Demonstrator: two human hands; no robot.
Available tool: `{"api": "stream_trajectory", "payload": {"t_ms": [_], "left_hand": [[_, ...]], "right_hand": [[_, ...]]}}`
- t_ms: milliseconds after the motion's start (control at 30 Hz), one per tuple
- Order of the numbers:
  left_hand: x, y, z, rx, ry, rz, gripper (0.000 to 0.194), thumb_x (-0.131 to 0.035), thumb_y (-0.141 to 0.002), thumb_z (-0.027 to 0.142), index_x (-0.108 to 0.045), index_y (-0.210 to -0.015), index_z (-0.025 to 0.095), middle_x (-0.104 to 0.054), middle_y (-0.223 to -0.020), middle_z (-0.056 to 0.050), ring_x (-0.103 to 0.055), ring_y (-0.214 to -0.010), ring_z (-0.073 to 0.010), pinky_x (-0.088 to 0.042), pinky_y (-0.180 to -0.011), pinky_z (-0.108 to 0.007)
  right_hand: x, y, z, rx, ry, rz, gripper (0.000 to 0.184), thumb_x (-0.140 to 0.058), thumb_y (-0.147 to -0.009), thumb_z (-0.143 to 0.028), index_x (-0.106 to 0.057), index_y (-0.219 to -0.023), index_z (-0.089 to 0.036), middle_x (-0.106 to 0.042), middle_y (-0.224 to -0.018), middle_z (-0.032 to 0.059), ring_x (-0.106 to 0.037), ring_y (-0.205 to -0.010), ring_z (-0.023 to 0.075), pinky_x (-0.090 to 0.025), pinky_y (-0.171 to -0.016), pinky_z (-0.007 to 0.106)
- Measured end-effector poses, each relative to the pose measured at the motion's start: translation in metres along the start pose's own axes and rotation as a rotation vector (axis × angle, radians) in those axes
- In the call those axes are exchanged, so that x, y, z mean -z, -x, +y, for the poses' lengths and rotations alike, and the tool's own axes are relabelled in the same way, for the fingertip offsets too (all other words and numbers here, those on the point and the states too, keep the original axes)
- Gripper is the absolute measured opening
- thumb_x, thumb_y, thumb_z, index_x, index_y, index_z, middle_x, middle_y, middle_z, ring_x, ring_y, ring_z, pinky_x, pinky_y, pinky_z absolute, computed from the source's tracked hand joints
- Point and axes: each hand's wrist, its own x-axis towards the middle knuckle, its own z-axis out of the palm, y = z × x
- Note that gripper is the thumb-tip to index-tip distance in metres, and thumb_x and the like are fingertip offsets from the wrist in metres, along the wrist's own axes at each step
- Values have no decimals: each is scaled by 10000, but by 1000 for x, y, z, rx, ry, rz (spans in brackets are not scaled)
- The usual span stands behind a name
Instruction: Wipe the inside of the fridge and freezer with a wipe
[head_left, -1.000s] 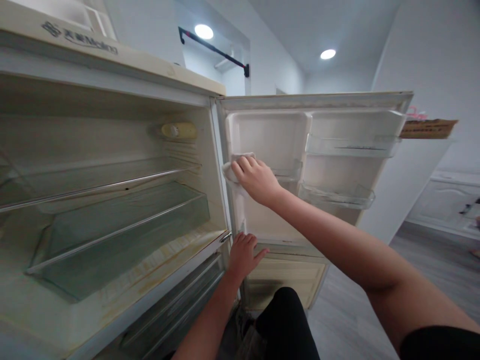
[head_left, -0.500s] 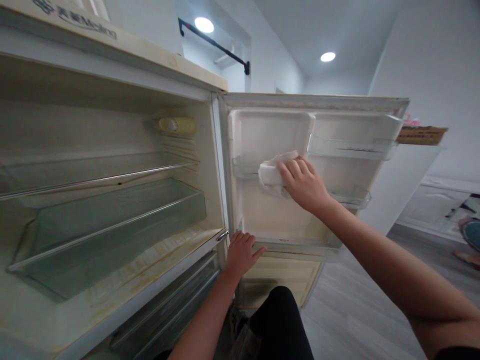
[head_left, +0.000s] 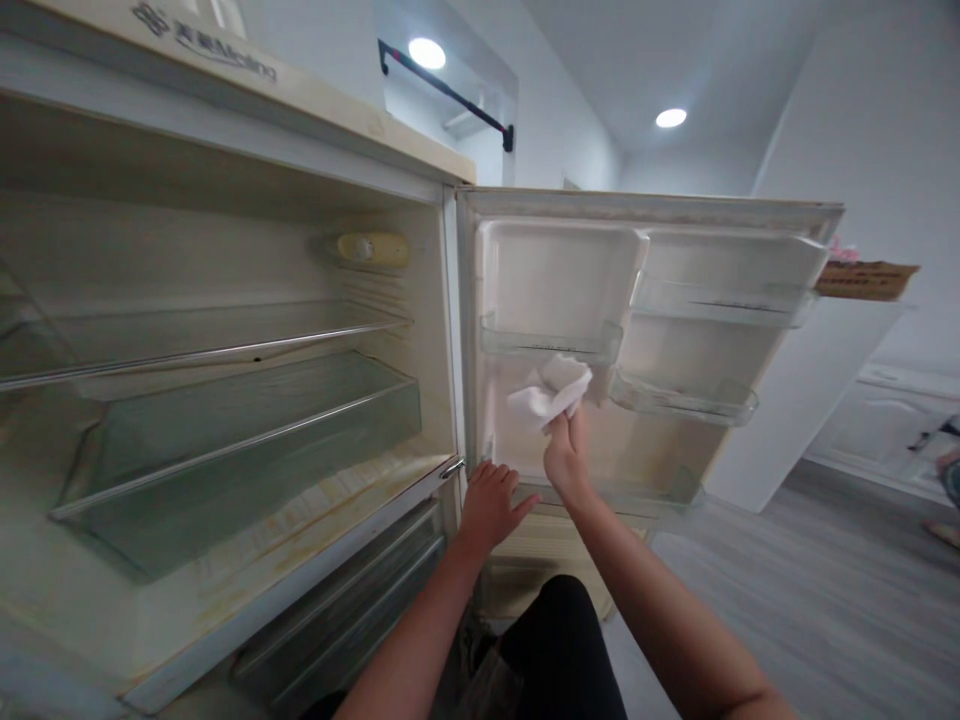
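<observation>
Right fingers point(head_left: 576, 430) pinched on white cloth point(head_left: 553, 394)

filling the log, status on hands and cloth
Right hand gripping white cloth before open refrigerator door. Left hand open, by bottom door bin. Transparent door shelf above cloth.

Home interior: household fridge point(head_left: 337, 108), white panelled cabinets point(head_left: 866, 425), grey wood-look floor point(head_left: 832, 560), round ceiling lights point(head_left: 671, 118).

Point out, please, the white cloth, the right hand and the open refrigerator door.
White cloth point(head_left: 553, 392): head view, its crumpled middle.
Right hand point(head_left: 567, 462): head view, middle of the hand.
Open refrigerator door point(head_left: 637, 445): head view, bare inner panel.
</observation>
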Motion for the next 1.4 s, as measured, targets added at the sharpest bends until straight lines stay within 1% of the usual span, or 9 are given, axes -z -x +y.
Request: {"api": "stream_trajectory", "payload": {"t_ms": [100,300,433,600,700,833,1133,1267,1400], "left_hand": [[1,1,-2,-5,1,0,308,-646,-906,502,-556,-780,236,-608,-811,-38,-606,-888,-245,-447,-1010,-457],[2,0,0,1,20,-16,291,-636,-913,490,-559,-798,234,-608,-832,-48,-605,-910,-255,-448,-1020,-471],[-1,0,1,19,19,-29,222,-678,-874,426,-586,-818,232,-622,-849,-58,-609,-940,-272,-450,-1036,-485],[-10,1,-2,4,39,-32,130,-697,-814,304,-649,-903,223,-673,-970,-93,-608,-1055,-307,-416,-1102,-509],[-10,1,-3,-4,36,-37,122,-690,-815,280,-655,-908,210,-678,-981,-100,-606,-1067,-303,-402,-1121,-503],[-4,1,-1,4,8,-29,224,-710,-839,419,-622,-859,214,-639,-882,-69,-606,-966,-280,-443,-1054,-489],[1,3,-3,-7,41,5,367,-643,-894,565,-576,-791,219,-608,-834,-47,-584,-929,-255,-420,-1038,-464],[8,1,-4,35,202,-54,370,-627,-900,562,-594,-783,212,-627,-825,-43,-591,-912,-248,-372,-1095,-502],[39,-7,6,238,754,-43,484,-405,-991,612,-672,-1001,208,-696,-952,-54,-624,-917,-216,-413,-1050,-468]], "right_hand": [[-8,-21,-15,-258,-328,146,582,-201,-968,-511,-595,-1278,-215,-684,-1065,133,-672,-982,223,-577,-831,362],[4,-69,-42,-301,-538,71,718,2,-940,-413,-653,-1191,-262,-708,-989,135,-675,-946,233,-561,-844,416],[-15,-71,-61,-396,-532,102,852,161,-940,-373,-647,-1181,-249,-692,-913,146,-672,-930,239,-546,-822,408],[-58,-58,-84,-576,-768,-54,632,30,-962,-303,-597,-974,-229,-667,-836,123,-666,-948,216,-535,-881,391],[-62,-56,-86,-638,-953,-33,438,-107,-963,-304,-496,-774,-234,-616,-744,85,-653,-855,202,-538,-872,365],[-31,-63,-75,-685,-1169,125,353,-222,-965,-293,-403,-669,-224,-569,-663,29,-610,-720,171,-548,-787,335],[64,-56,-60,-667,-1425,302,287,-373,-943,-271,-626,-817,-216,-677,-766,31,-681,-859,184,-576,-834,389],[74,-23,-50,-558,-1226,371,268,-416,-884,-308,-674,-888,-234,-712,-827,27,-698,-925,173,-585,-812,318],[67,15,-37,-591,-1041,255,227,-532,-806,-356,-681,-938,-246,-727,-856,21,-707,-968,192,-601,-808,317]]}}
